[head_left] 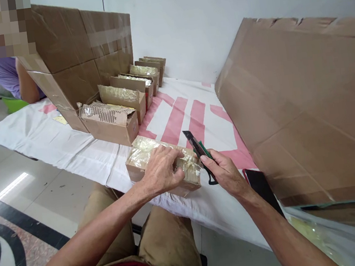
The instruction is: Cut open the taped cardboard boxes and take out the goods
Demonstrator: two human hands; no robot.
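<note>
In front of me, at the table's near edge, lies a small cardboard box (135,172) with shiny, crumpled clear tape over its top. My left hand (164,167) rests on that top, its fingers curled against the tape; whether they pinch any of it is hard to see. A black and green utility knife (198,147) is gripped in my right hand (224,170), just beyond the box's right end. Its dark blade points up and away to the left.
Several taped cardboard boxes (112,128) stand in a row behind, beside a tall cardboard panel (66,43). A large cardboard sheet (310,103) leans at right, near a dark phone (262,187). A person's arm (27,82) shows at far left. White and pink cloth (83,153) covers the table.
</note>
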